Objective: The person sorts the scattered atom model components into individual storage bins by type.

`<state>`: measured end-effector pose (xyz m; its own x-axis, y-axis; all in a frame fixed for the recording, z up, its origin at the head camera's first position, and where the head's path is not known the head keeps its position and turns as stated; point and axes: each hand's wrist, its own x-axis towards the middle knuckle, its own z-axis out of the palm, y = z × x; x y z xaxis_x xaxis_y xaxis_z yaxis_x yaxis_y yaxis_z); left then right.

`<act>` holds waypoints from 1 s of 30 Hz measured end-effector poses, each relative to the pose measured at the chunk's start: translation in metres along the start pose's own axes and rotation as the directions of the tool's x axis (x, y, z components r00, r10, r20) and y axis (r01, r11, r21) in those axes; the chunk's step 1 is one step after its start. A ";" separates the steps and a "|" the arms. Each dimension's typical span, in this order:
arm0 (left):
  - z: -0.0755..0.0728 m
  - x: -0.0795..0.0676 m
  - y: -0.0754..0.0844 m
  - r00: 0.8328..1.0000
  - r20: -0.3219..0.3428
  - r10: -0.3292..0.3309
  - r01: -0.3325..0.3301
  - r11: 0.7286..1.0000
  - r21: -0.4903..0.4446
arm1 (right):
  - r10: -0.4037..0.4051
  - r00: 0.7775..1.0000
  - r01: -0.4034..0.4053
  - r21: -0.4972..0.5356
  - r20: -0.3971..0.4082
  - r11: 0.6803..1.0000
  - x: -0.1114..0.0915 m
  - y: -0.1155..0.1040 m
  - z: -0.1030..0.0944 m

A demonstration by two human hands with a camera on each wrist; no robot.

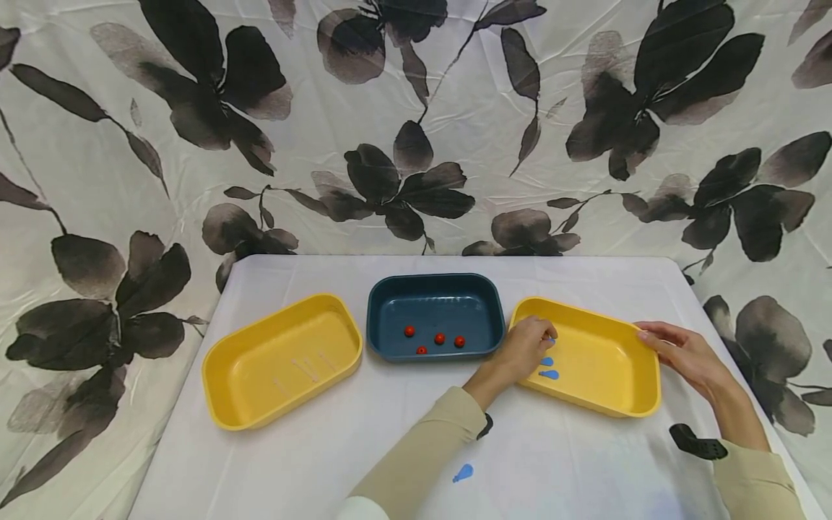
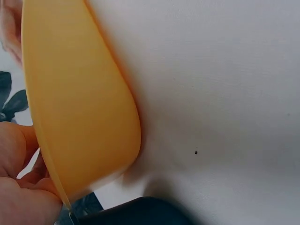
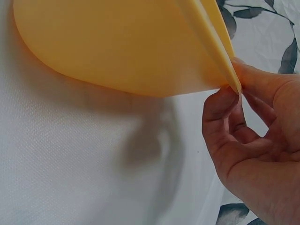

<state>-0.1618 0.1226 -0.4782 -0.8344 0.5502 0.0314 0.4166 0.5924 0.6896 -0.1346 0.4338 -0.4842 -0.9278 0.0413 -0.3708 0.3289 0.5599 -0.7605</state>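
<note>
My left hand [image 1: 520, 352] reaches over the left end of the right-hand yellow tray [image 1: 598, 361]. Its fingers are curled, pinching a small blue balloon [image 1: 552, 340] that shows at the fingertips in the head view. Two more flat blue balloons lie just below it inside the tray. At the tray's right corner, my right hand [image 1: 690, 355] pinches the rim between thumb and fingers, as the right wrist view also shows. Another limp blue balloon [image 1: 464, 473] lies on the white tablecloth near the front, beside the left forearm. The left wrist view shows mostly the tray's outer wall [image 2: 79, 103].
A dark blue tray [image 1: 435, 283] holding several red beads [image 1: 440, 338] stands at the back middle. To the left sits a second yellow tray [image 1: 224, 383] with several thin pale sticks [image 1: 305, 370] inside. A floral curtain [image 1: 403, 108] hangs behind the table.
</note>
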 end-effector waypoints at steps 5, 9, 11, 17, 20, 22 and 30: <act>0.008 0.005 0.003 0.999 0.026 -0.031 0.028 0.994 0.110 | 0.000 1.000 0.000 0.013 0.000 1.000 -0.002 -0.001 0.000; 0.015 0.008 0.005 0.996 0.047 -0.073 0.063 0.978 0.200 | -0.005 1.000 0.005 0.015 0.001 1.000 -0.002 -0.001 0.000; 0.017 0.009 0.005 0.994 0.055 -0.092 0.076 0.967 0.245 | -0.006 1.000 0.006 0.011 0.000 1.000 -0.002 0.000 0.001; 0.022 0.010 0.006 0.992 0.074 -0.100 0.062 0.914 0.400 | 0.003 1.000 -0.003 0.004 -0.007 1.000 -0.001 0.000 0.001; 0.026 0.010 0.006 0.991 0.073 -0.111 0.068 0.895 0.442 | 0.001 1.000 -0.001 0.008 -0.004 1.000 -0.002 0.000 0.001; 0.027 0.010 0.007 0.990 0.074 -0.124 0.076 0.882 0.465 | -0.002 1.000 0.002 0.009 -0.002 1.000 -0.002 0.000 0.001; 0.030 0.012 0.008 0.988 0.068 -0.137 0.083 0.855 0.512 | 0.008 1.000 -0.008 -0.006 -0.004 1.000 -0.001 -0.001 0.001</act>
<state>-0.1575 0.1513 -0.4936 -0.8571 0.5026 -0.1129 0.4714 0.8536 0.2217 -0.1337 0.4328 -0.4839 -0.9258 0.0486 -0.3748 0.3350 0.5648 -0.7542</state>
